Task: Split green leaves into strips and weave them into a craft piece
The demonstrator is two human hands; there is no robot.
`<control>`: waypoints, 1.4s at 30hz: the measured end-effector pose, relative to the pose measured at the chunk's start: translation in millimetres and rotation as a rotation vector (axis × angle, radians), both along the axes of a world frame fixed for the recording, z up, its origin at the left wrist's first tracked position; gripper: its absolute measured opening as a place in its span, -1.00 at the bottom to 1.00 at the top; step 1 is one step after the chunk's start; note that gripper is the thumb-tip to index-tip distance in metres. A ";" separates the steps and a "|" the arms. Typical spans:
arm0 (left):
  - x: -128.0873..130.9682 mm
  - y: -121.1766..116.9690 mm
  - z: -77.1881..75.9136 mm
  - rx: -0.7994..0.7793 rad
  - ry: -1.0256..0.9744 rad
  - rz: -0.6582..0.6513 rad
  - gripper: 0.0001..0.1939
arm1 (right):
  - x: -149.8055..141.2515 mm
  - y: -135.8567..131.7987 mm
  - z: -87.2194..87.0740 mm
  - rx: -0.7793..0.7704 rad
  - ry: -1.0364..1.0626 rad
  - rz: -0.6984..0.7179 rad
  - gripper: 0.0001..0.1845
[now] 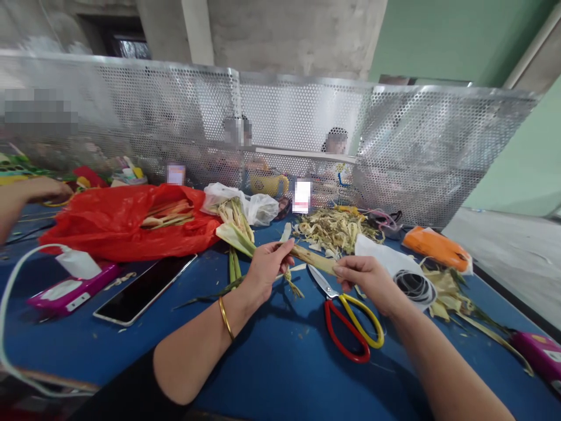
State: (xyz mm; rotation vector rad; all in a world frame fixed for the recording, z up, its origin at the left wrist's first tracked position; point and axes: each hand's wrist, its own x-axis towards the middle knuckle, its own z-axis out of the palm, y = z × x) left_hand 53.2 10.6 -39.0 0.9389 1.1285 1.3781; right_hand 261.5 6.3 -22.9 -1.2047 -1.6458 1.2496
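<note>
A pale, flat strip of dried husk (314, 257) is stretched between my two hands above the blue table. My left hand (265, 266), with a gold bangle on its wrist, pinches one end between thumb and fingers. At the other end, my right hand (362, 273) grips the strip with its fingertips. Below my left hand hangs a small frayed plant piece (293, 285); whether that hand also holds it I cannot tell. Scissors (339, 307) with one red and one yellow handle lie partly open beneath the strip, points away from me.
A red plastic bag (109, 216) with husk strips lies left, behind a phone (146, 289) and a purple power strip (72, 292). Husk scraps (335, 231) are heaped ahead, near a coil of wire (414, 286). A perforated metal screen (302, 111) stands behind. Another person's hand (48, 190) is far left.
</note>
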 end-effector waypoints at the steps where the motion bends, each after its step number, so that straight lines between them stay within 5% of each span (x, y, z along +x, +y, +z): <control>1: 0.1 0.7 -0.7 0.005 -0.019 0.008 -0.61 | -0.4 -0.6 0.5 -0.006 0.002 0.007 -0.66; 8: -1.4 5.4 -2.9 0.031 -0.124 0.008 -0.53 | -1.6 -5.1 3.5 -0.067 -0.027 0.110 -0.62; 16: -6.1 11.5 -2.6 0.103 -0.065 0.143 -0.51 | 0.8 -1.9 2.1 -0.020 -0.057 0.089 -0.59; 31: -15.6 17.1 -4.5 0.072 0.003 0.157 -0.53 | 4.3 0.9 0.8 -0.003 -0.061 0.050 -0.62; 36: -23.5 25.3 -10.9 0.100 0.380 0.232 -0.59 | 4.7 4.9 -3.5 -0.052 0.070 -0.103 -0.61; 40: -21.1 14.1 -5.0 0.519 0.878 0.474 -0.57 | 0.3 7.0 -11.4 -0.089 0.203 -0.262 -0.63; 42: -15.0 2.2 -0.4 0.679 0.985 0.410 -0.71 | -4.8 6.2 -16.5 -0.084 0.194 -0.265 -0.63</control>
